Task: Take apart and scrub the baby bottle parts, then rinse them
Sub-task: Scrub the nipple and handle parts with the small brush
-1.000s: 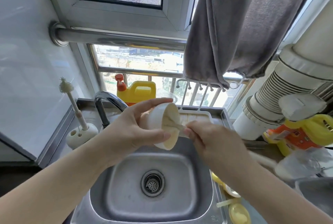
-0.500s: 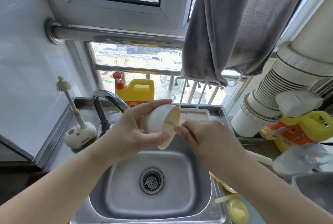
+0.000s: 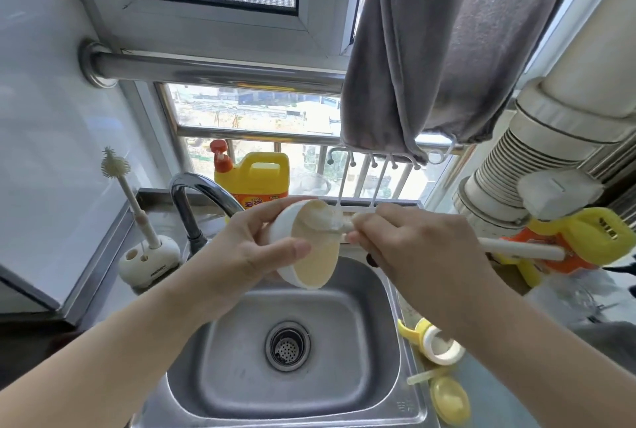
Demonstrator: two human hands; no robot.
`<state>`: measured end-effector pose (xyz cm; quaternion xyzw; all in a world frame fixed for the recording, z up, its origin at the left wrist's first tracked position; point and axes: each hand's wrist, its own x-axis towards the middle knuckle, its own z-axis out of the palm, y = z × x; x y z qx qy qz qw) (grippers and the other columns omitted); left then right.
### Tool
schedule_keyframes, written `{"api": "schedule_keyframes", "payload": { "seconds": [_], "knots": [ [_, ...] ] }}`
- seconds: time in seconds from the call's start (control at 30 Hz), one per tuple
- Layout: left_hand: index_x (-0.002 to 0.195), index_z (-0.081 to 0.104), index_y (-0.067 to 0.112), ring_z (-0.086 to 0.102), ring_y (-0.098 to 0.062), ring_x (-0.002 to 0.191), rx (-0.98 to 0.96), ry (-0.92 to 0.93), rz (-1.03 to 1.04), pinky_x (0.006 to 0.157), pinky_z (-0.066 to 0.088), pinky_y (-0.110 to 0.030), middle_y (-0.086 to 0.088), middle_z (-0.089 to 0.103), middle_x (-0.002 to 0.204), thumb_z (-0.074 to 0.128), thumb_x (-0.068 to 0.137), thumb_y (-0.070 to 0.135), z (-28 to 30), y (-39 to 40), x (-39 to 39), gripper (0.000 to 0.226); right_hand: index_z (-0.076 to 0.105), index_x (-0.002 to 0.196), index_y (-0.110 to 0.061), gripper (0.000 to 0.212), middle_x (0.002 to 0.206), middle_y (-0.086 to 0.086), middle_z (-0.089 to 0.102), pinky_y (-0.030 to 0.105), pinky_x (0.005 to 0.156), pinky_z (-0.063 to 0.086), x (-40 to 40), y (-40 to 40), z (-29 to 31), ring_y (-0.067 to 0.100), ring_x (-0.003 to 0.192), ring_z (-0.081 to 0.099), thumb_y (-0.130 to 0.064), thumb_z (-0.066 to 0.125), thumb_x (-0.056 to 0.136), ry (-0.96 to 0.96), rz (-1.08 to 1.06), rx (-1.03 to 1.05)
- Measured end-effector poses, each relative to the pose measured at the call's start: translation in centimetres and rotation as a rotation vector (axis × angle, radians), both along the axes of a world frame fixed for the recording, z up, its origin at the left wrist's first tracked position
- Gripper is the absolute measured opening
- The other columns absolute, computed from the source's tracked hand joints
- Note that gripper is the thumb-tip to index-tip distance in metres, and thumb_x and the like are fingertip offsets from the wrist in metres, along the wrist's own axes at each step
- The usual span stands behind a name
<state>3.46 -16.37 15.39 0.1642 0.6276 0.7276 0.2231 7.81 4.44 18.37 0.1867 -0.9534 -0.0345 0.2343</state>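
My left hand (image 3: 241, 255) grips a white bottle cup (image 3: 306, 255) above the steel sink (image 3: 364, 331), with its cream inside turned to the right. My right hand (image 3: 413, 248) holds a cream bottle brush; the brush head (image 3: 325, 219) sits inside the cup's upper rim and the handle (image 3: 523, 248) sticks out to the right. A yellow and white bottle collar (image 3: 435, 341), a pale straw piece (image 3: 421, 377) and a yellow cap (image 3: 449, 400) lie on the counter right of the sink.
The curved tap (image 3: 192, 200) stands behind the sink on the left. Beside it a small nipple brush (image 3: 120, 179) stands in a white holder (image 3: 149, 264). A yellow detergent jug (image 3: 254, 176) sits on the sill. A grey towel (image 3: 447, 49) hangs above. Yellow-orange bottles (image 3: 578, 241) and clear plastic crowd the right counter.
The brush head has shifted up to the cup's top rim and my right hand has drawn back to the right. The cup has tilted slightly; my left hand stays in place.
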Motion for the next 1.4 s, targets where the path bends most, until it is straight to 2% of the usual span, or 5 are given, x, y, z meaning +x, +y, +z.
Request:
{"api": "schedule_keyframes", "payload": {
  "seconds": [0.37, 0.63, 0.93, 1.17, 1.4],
  "knots": [
    [0.119, 0.059, 0.039, 0.066, -0.016, 0.086, -0.088, 0.345, 0.186, 0.067, 0.056, -0.026, 0.006, 0.063, 0.104, 0.081, 0.047, 0.033, -0.5, 0.1, 0.1, 0.075, 0.062, 0.080, -0.016, 0.038, 0.049, -0.004, 0.032, 0.018, 0.038, 0.019, 0.7, -1.6, 0.6, 0.009, 0.042, 0.024, -0.040, 0.039, 0.098, -1.330, -0.038, -1.061],
    [0.116, 0.054, 0.039, 0.065, -0.013, 0.093, -0.150, 0.310, 0.137, 0.074, 0.054, -0.026, 0.010, 0.059, 0.111, 0.081, 0.053, 0.032, -1.8, 0.5, 0.6, 0.069, 0.056, 0.074, -0.015, 0.039, 0.048, -0.005, 0.032, 0.014, 0.034, 0.018, 0.6, -1.7, -0.9, 0.006, 0.037, 0.023, -0.039, 0.036, 0.098, -1.316, -0.039, -1.317],
    [0.114, 0.061, 0.025, 0.069, -0.026, 0.079, 0.057, -0.176, -0.016, 0.061, 0.058, -0.033, -0.008, 0.068, 0.100, 0.084, 0.057, 0.043, 0.2, 0.5, 0.5, 0.064, 0.062, 0.077, -0.013, 0.038, 0.043, -0.008, 0.034, 0.015, 0.036, 0.022, 0.0, -1.0, -1.1, 0.006, 0.036, 0.026, -0.039, 0.042, 0.097, -1.176, -0.086, -1.094],
    [0.108, 0.059, 0.019, 0.069, -0.022, 0.074, -0.140, -0.129, 0.050, 0.060, 0.057, -0.032, -0.015, 0.058, 0.103, 0.084, 0.039, 0.024, 1.2, 0.4, -0.5, 0.074, 0.064, 0.077, -0.022, 0.035, 0.040, -0.013, 0.037, 0.022, 0.047, 0.027, 0.2, -1.2, -1.3, 0.008, 0.044, 0.031, -0.045, 0.044, 0.095, -1.074, -0.066, -0.876],
    [0.110, 0.060, 0.014, 0.069, -0.023, 0.077, -0.044, -0.166, 0.146, 0.061, 0.057, -0.031, -0.015, 0.063, 0.099, 0.078, 0.040, 0.033, -0.2, 1.1, 0.1, 0.075, 0.058, 0.073, -0.021, 0.035, 0.059, -0.003, 0.057, 0.022, 0.042, 0.024, 0.8, -0.6, -1.3, 0.019, 0.043, 0.056, -0.038, 0.034, 0.094, -0.214, -0.154, -0.007]
  ]
}}
